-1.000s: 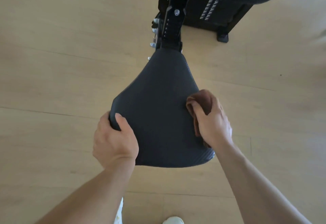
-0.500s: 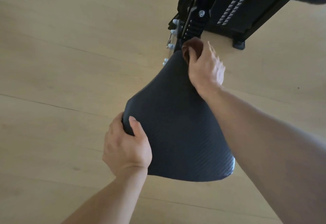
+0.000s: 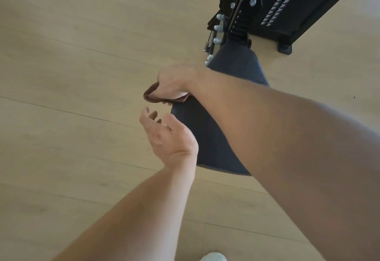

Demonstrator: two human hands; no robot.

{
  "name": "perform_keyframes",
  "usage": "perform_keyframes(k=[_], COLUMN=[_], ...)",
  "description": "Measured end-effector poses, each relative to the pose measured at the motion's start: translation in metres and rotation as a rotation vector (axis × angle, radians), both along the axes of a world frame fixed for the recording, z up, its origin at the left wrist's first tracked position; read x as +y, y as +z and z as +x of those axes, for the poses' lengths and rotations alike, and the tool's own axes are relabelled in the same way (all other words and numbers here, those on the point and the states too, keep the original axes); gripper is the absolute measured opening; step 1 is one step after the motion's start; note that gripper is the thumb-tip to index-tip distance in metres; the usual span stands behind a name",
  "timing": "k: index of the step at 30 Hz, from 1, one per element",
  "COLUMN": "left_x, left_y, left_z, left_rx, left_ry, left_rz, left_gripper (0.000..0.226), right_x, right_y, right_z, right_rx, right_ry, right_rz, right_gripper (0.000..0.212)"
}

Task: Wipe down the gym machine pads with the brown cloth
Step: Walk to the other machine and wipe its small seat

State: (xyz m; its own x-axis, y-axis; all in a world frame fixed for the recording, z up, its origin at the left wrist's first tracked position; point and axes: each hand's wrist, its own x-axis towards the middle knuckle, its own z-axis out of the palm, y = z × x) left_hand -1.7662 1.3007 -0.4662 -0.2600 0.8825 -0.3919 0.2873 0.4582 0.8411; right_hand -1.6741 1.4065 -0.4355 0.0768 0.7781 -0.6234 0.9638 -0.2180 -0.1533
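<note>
Your right fingers are hidden under the hand, curled around the brown cloth [image 3: 153, 95], which bunches out past the knuckles toward the left of the view. Your right hand [image 3: 174, 83] sits at the left edge of the seat pad [image 3: 207, 137], with the cloth pressed against or just over that edge; whether the cloth is flat on the pad's side cannot be told from this angle. Your right forearm [image 3: 287, 137] crosses over the pad from the lower right and covers much of its top surface.

Your left hand [image 3: 166, 135] hangs just beside the pad's left edge, below the right hand and apart from it. Its palm is turned up and inward, its fingers [image 3: 153, 114] loosely bent, and it holds nothing. It does not appear to touch the pad.

You see the dark, ribbed pad narrowing toward the upper right, where it joins the black machine frame [image 3: 242, 18] with its silver bolts [image 3: 217, 28]. Behind that stands the black base [image 3: 285, 14] with a patch of pale studs, resting on the light wood floor [image 3: 82, 44]. At the bottom edge of the view a white shoe [image 3: 212, 257] just shows on the floor.
</note>
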Motion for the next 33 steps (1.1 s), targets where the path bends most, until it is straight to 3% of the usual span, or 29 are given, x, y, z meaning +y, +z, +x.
perform_keyframes(k=[2, 4, 10, 14, 19, 24, 28, 29, 31, 33], left_x=[0.013, 0.016, -0.002, 0.008, 0.008, 0.004, 0.007, 0.006, 0.001, -0.003], left_y=[-0.022, -0.049, -0.063, -0.038, 0.011, 0.033, 0.022, 0.018, 0.014, 0.013], left_z=[-0.018, -0.062, -0.208, -0.197, -0.105, -0.024, 0.003, 0.007, 0.012, 0.016], left_rx=[-0.135, -0.074, 0.279, 0.292, 0.084, 0.019, 0.265, 0.356, 0.490, 0.552], left_ry=[0.160, 0.079, -0.148, -0.241, -0.375, -0.531, -0.620, -0.625, -0.619, -0.623], left_rz=[-0.185, -0.320, -0.251, -0.188, -0.034, 0.094, 0.131, 0.113, 0.117, 0.149], left_gripper=[0.052, 0.056, 0.057, 0.048, 0.051, 0.058, 0.060, 0.060, 0.059, 0.059], right_x=[-0.007, -0.023, -0.111, -0.161, -0.210, -0.290, -0.338, -0.341, -0.335, -0.322], right_y=[0.002, 0.005, 0.000, -0.004, 0.005, 0.008, 0.005, 0.004, 0.002, -0.010], right_z=[-0.006, -0.007, -0.046, -0.060, -0.050, -0.031, -0.023, -0.018, -0.009, -0.001], right_rx=[0.013, -0.017, 0.131, 0.100, 0.052, -0.096, -0.165, -0.124, 0.137, 0.312], right_ry=[-0.012, 0.061, 0.253, 0.263, 0.228, -0.136, -0.659, -0.836, -1.204, -1.397], right_rz=[0.092, 0.210, 0.478, 0.514, 0.570, 0.673, 0.645, 0.589, 0.503, 0.549], right_gripper=[0.042, 0.046, 0.033, 0.041, 0.034, 0.033, 0.041, 0.053, 0.076, 0.080])
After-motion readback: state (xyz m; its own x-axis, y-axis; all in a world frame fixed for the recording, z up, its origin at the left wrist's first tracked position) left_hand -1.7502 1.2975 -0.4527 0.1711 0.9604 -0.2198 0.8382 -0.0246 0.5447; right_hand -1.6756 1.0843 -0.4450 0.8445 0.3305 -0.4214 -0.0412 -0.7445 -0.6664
